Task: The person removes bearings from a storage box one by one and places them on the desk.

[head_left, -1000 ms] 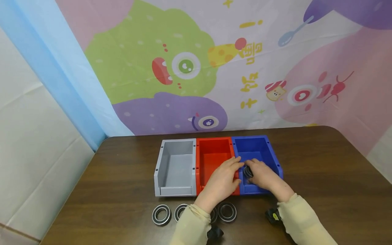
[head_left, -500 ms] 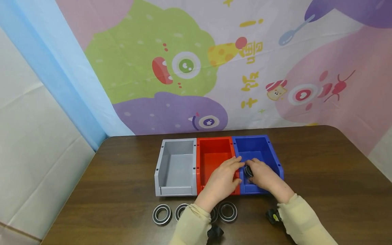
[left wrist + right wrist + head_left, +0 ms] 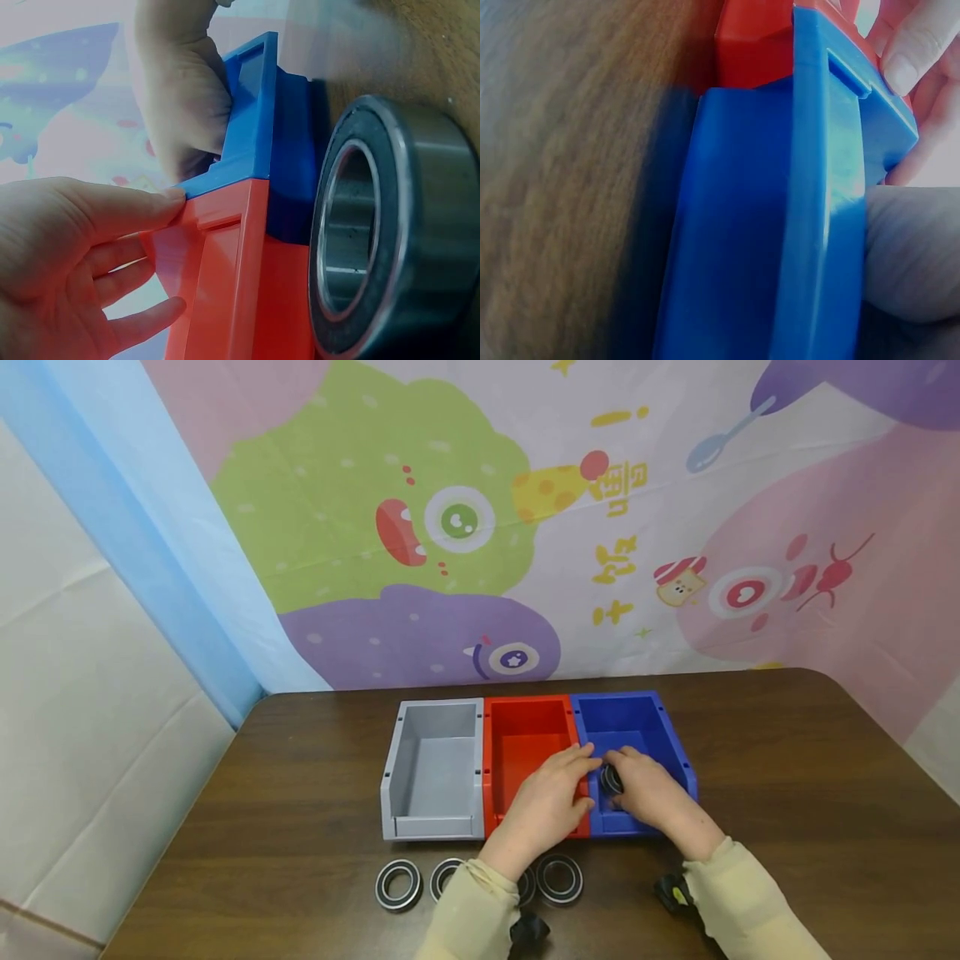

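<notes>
In the head view my right hand (image 3: 649, 789) reaches into the blue bin (image 3: 678, 752) and grips a dark ball bearing (image 3: 612, 780) on edge near the bin's left wall. My left hand (image 3: 543, 797) lies over the red bin (image 3: 528, 718), its fingertips and thumb touching the wall shared with the blue bin. The left wrist view shows that thumb (image 3: 169, 204) on the rim where red meets blue, the other fingers loosely spread. The right wrist view does not show the gripped bearing; the blue bin's front hides it.
A grey bin (image 3: 442, 768) adjoins the red one on the left. Several bearings lie in front of the bins, including one at the far left (image 3: 398, 886) and one at the right (image 3: 559, 880); my left sleeve (image 3: 476, 910) partly covers others. Behind the brown table (image 3: 300, 793) hangs a printed cloth.
Both hands keep their places on and in the bins, and the bearing stays in the right hand. The whole head view has shifted very slightly.
</notes>
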Motion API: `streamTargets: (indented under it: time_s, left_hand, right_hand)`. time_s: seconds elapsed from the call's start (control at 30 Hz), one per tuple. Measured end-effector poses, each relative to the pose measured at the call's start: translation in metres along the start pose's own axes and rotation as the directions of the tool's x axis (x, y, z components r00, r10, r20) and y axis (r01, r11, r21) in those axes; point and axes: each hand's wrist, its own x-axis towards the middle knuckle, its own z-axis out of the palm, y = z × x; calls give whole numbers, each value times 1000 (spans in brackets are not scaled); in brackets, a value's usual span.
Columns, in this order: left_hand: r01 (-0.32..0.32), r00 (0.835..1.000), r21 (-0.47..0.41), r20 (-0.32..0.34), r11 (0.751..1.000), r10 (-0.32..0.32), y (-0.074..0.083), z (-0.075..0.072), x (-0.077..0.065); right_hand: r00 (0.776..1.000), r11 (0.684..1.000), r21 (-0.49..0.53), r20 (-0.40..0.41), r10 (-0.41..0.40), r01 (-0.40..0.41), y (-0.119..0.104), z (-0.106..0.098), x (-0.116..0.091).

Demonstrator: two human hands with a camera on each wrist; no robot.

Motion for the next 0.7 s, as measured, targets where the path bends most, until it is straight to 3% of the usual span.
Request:
streamTargets:
  time_s: [0.7]
  left_hand:
    - [-8,1000,26,-8,1000,8,-1,1,0]
  right_hand:
    - [997,999,46,-77,-5,9,-2,-9,-8]
